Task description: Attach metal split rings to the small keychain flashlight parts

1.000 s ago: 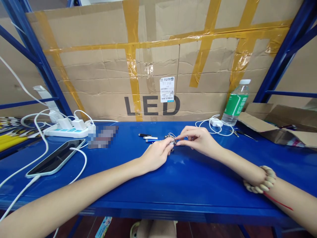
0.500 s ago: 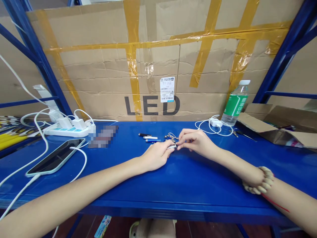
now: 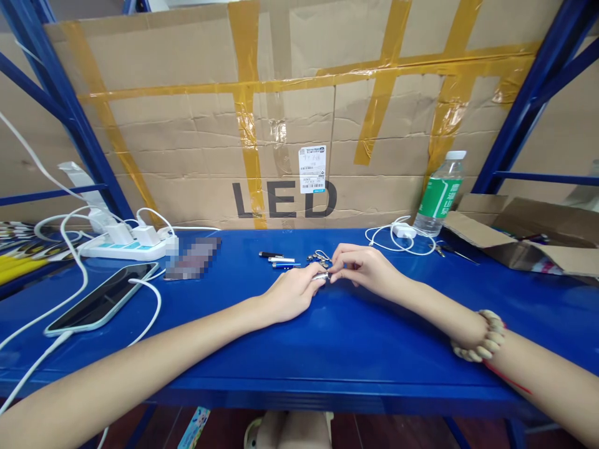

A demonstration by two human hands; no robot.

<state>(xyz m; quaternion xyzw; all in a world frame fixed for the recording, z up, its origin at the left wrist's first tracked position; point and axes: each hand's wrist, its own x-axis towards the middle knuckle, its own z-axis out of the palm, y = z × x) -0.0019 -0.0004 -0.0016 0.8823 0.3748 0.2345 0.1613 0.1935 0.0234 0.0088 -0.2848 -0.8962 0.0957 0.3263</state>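
Over the middle of the blue surface (image 3: 365, 349), a small silvery cylinder (image 3: 321, 276) is gripped by the left hand (image 3: 290, 293), its end touched by the right hand (image 3: 365, 267). Three pen-like sticks (image 3: 281, 260) are laid toward the far edge; a bottle (image 3: 440, 198) is set near the far right corner.

Surroundings on and about the blue worktop (image 3: 374, 343), as I log them remotely.
Far: one large cardboard panel (image 3: 187, 149), amber-taped, lettered LED, bearing one white label (image 3: 312, 169). Far right: one clear bottle (image 3: 438, 198), white cap, green wrapper, standing; just left of it, one looped white cable with white block (image 3: 404, 231). Right: one open carton (image 3: 475, 229). Far left: one white power strip (image 3: 135, 251), chargers plugged in. Nearer, left: one phone (image 3: 103, 298), dark screen up. Left edge: yellow items (image 3: 23, 268) I cannot identify.
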